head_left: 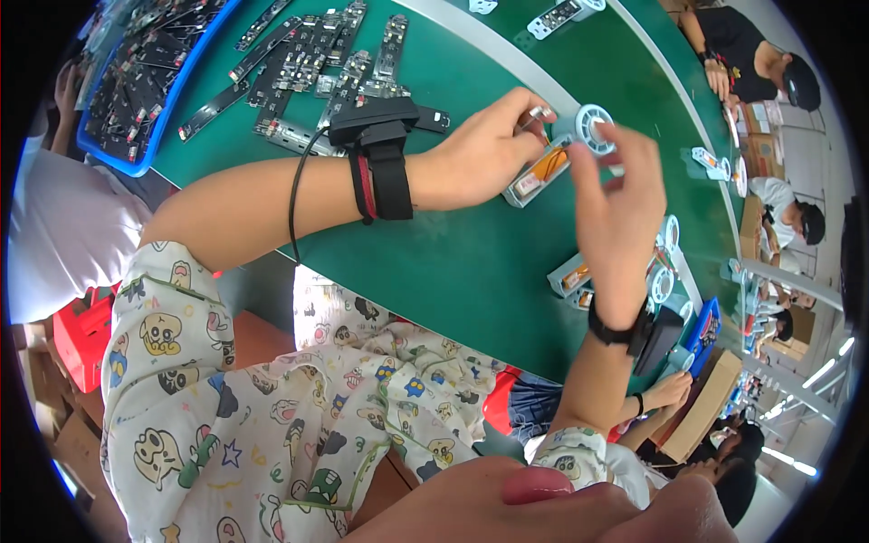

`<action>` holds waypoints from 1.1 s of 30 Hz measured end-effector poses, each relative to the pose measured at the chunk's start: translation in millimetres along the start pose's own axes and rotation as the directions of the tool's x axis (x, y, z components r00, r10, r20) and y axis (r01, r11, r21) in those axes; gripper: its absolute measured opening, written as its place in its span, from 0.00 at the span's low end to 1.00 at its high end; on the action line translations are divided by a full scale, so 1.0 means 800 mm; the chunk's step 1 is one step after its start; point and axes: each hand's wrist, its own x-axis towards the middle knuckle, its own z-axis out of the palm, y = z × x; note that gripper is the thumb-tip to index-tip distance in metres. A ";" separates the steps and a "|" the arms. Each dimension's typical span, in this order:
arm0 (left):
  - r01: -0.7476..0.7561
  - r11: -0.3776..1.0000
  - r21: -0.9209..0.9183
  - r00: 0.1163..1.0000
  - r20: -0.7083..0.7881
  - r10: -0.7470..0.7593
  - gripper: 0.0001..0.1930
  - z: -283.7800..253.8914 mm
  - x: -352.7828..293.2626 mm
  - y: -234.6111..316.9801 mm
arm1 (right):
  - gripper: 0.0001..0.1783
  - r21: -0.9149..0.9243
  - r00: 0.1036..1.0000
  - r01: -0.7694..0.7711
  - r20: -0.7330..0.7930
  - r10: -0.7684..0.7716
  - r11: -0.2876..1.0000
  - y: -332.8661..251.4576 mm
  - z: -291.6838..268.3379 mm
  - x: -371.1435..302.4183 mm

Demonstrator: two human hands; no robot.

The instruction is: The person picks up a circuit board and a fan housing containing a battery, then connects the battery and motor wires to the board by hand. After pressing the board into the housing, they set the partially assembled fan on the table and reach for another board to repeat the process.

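Observation:
A pale blue housing [523, 193] with an open, box-shaped body and a round ring end [594, 128] is between my hands, over the green table. Inside its body lies an orange part [550, 165] with dark wire. My left hand [493, 149] is closed on the housing's far left side. At its fingertips shows a small silver-white piece [541, 113]; whether it belongs to the housing I cannot tell. My right hand [623, 195], slightly blurred, is beside the ring end, thumb and curved fingers apart. Nothing shows in its grasp, though its fingertips partly overlap the ring.
Several black circuit boards [312, 59] lie piled at the far left, beside a blue bin [145, 163] of more boards. More pale blue housings [570, 276] lie right of my right wrist. A cardboard box [697, 407] and people working nearby are farther right.

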 end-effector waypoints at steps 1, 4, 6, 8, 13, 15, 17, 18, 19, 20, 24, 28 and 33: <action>0.014 1.000 -0.022 1.000 0.004 -0.014 0.17 -0.001 -0.002 0.003 | 0.18 0.152 0.988 -0.139 0.094 0.125 0.979 -0.011 -0.002 -0.006; 0.053 0.997 -0.059 0.998 0.041 -0.051 0.19 0.004 -0.005 0.009 | 0.15 0.120 0.990 -0.098 0.111 0.084 0.988 -0.011 0.021 -0.016; 0.042 0.998 -0.051 0.999 0.020 -0.041 0.20 0.006 0.000 0.006 | 0.13 0.110 0.990 -0.079 0.123 0.066 0.991 -0.008 0.032 -0.017; 0.042 0.998 -0.044 0.999 0.012 -0.042 0.21 0.003 0.002 0.001 | 0.09 0.143 0.992 -0.080 0.106 0.065 0.987 0.000 0.035 -0.017; -0.028 0.999 0.046 0.999 0.019 0.027 0.19 0.002 0.005 0.000 | 0.05 0.207 0.998 -0.043 -0.045 0.054 0.977 0.011 0.045 -0.018; 0.025 0.999 -0.020 0.999 0.043 -0.025 0.18 0.003 0.001 0.004 | 0.05 0.172 0.997 -0.024 -0.071 0.037 0.985 0.013 0.044 -0.018; 0.017 0.999 -0.029 0.999 0.050 -0.015 0.18 0.002 0.001 0.006 | 0.05 0.103 0.993 0.020 -0.119 -0.008 0.995 0.014 0.043 -0.018; 0.007 0.999 -0.037 0.999 0.054 -0.005 0.18 0.002 0.001 0.007 | 0.05 0.100 0.993 0.018 -0.120 -0.006 0.995 0.015 0.041 -0.016; -0.002 0.999 -0.045 0.998 0.056 0.004 0.17 0.002 0.001 0.008 | 0.05 0.072 0.991 0.042 -0.131 -0.032 0.997 0.017 0.039 -0.015; -0.001 0.999 -0.045 0.998 0.057 0.003 0.17 0.002 0.001 0.009 | 0.06 0.046 0.988 0.067 -0.140 -0.060 0.997 0.018 0.038 -0.014; 0.057 0.998 0.000 0.994 0.092 -0.056 0.16 0.003 0.001 0.012 | 0.06 0.006 0.985 0.102 -0.142 -0.100 0.995 0.020 0.037 -0.015; 0.020 1.000 -0.011 0.998 0.067 -0.019 0.16 0.003 -0.001 0.013 | 0.05 0.010 0.987 0.107 -0.126 -0.105 0.994 0.019 0.036 -0.015; -0.101 0.992 0.071 0.993 0.067 0.096 0.16 0.004 -0.002 0.010 | 0.05 0.042 0.986 0.114 -0.124 -0.108 0.993 0.021 0.036 -0.016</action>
